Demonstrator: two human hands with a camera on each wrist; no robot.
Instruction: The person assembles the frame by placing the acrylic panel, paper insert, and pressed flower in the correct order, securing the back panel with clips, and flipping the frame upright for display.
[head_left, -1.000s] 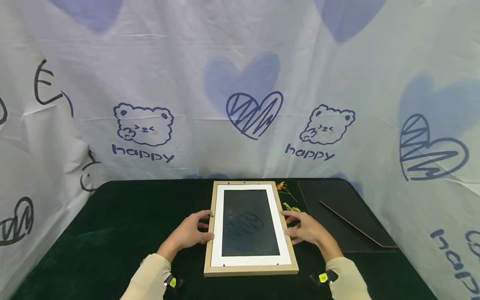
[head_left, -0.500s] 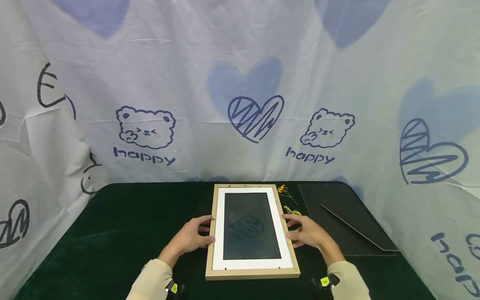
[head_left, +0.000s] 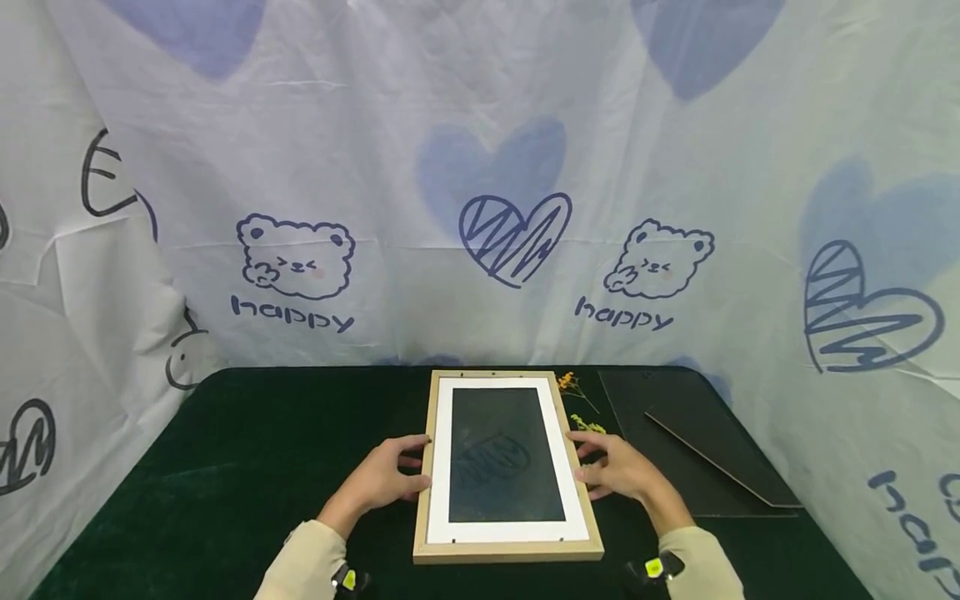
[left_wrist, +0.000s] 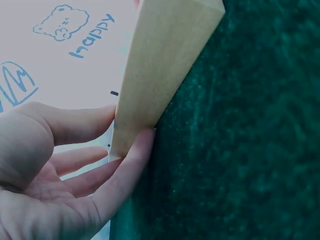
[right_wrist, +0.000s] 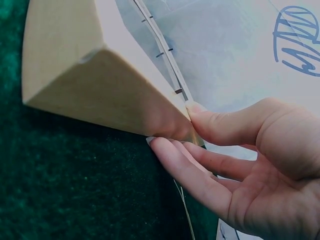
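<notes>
Head view shows a pale wooden picture frame (head_left: 508, 551) with a white border and a shiny dark pane (head_left: 506, 492), halfway between the left and right edges of the dark green cloth tabletop (head_left: 300, 433). The left hand (head_left: 386, 473) and the right hand (head_left: 613, 465) each pinch one long side between thumb and fingers. If one hand lets go first, the frame might tip and the pane might slide. If it slips right, it could squash the orange flower (head_left: 567, 382) or the yellow-green sprig (head_left: 587, 424). Both wrist views show fingertips (left_wrist: 146, 136) at the frame's underside, which the head view hides. Only the head view shows the blossoms, and the flat black board (head_left: 637, 396) by the tabletop's right edge.
</notes>
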